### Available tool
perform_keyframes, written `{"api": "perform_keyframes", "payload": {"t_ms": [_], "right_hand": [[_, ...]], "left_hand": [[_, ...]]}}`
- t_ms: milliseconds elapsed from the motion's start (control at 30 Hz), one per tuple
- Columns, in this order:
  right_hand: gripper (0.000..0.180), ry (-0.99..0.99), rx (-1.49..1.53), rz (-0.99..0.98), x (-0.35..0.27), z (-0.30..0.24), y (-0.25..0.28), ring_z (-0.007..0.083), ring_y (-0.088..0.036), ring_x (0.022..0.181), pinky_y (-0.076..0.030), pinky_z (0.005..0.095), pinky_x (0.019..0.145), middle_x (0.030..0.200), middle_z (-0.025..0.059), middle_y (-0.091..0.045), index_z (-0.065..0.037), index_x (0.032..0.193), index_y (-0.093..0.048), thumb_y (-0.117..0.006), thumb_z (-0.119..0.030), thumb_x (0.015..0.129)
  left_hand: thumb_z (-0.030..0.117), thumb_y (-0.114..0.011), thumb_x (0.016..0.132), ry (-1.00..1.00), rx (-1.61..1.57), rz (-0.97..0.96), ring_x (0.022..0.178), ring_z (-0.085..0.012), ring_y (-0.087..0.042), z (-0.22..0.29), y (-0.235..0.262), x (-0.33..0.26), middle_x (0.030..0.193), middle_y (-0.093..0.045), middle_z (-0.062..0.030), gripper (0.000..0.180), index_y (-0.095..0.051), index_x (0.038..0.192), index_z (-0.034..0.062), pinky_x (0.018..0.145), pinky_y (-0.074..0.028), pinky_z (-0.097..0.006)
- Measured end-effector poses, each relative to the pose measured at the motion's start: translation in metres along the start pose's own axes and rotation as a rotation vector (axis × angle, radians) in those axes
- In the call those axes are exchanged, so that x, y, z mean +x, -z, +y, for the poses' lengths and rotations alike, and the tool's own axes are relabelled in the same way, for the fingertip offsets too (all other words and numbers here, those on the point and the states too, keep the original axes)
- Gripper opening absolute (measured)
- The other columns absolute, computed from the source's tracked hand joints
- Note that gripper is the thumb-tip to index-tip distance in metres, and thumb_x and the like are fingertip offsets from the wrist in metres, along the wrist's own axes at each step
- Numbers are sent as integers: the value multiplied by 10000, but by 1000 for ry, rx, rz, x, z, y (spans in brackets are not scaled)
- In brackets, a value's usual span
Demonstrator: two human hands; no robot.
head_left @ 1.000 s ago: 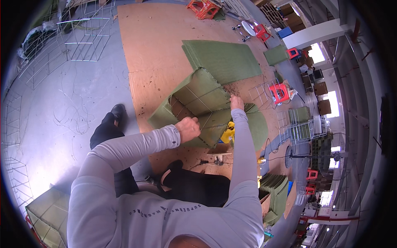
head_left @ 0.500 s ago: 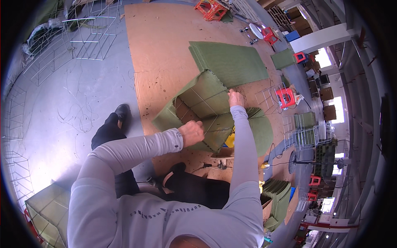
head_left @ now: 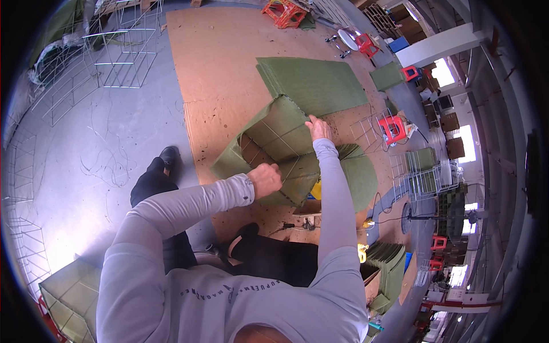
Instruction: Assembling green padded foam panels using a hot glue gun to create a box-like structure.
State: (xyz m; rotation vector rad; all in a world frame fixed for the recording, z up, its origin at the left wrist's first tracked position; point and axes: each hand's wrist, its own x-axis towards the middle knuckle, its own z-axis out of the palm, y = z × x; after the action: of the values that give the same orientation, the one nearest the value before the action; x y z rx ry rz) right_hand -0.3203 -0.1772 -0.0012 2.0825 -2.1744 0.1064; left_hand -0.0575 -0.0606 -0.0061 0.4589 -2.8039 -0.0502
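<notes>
Right hand (head_left: 318, 128) shifted along one green box (head_left: 283, 123), pinching its rim, left hand (head_left: 266, 180) curled, hold unclear

Right hand (head_left: 318, 129) has moved up along the rim of the green box (head_left: 274, 121), nearer its far corner. Right forearm (head_left: 336, 194) now hides more of the yellow object (head_left: 316, 189).

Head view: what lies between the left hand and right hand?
The head view shows part of the open green box between the left hand and the right hand, with thin wire rods running inside it.
</notes>
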Motion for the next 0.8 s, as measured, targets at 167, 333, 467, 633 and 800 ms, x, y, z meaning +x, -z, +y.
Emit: {"api": "perform_keyframes", "payload": {"t_ms": [167, 333, 467, 633, 800], "right_hand": [[446, -206, 67, 297, -65, 10, 30, 372, -579, 973, -476, 442, 792, 1097, 219, -589, -70, 1199, -528, -660, -234, 806], [290, -515, 113, -90, -182, 14, 42, 360, -622, 754, -486, 449, 649, 794, 180, -652, -19, 774, -643, -638, -307, 813], [342, -422, 373, -109, -225, -9, 23, 393, -594, 659, -469, 459, 602, 659, 194, -602, -11, 658, -605, -645, -322, 794], [335, -264, 98, 0, -213, 4, 7, 401, -589, 651, -468, 463, 602, 667, 210, -595, -2, 668, -604, -635, -308, 801], [197, -364, 54, -35, -178, -16, 25, 379, -610, 792, -488, 449, 698, 787, 208, -627, -11, 834, -633, -583, -202, 837]], "left_hand": [[123, -606, 618, 11, -8, 3, 836, -224, -593, -4, -16, 3, 785, -610, -47, 97, -658, 691, 88, 607, -511, -330], [85, -608, 609, -32, -29, -69, 841, -245, -584, 0, 6, 4, 805, -606, -87, 111, -648, 707, 49, 626, -515, -353], [69, -617, 598, 58, -44, 4, 845, -247, -577, 35, -7, 5, 808, -602, -106, 120, -644, 710, 38, 628, -512, -337], [56, -616, 609, 141, -112, -26, 822, -266, -587, 58, -15, 10, 809, -596, -136, 135, -633, 733, 5, 635, -512, -343], [50, -618, 617, 208, -182, 6, 832, -281, -592, 49, -18, 22, 810, -597, -147, 134, -631, 737, -7, 651, -513, -362]]}}
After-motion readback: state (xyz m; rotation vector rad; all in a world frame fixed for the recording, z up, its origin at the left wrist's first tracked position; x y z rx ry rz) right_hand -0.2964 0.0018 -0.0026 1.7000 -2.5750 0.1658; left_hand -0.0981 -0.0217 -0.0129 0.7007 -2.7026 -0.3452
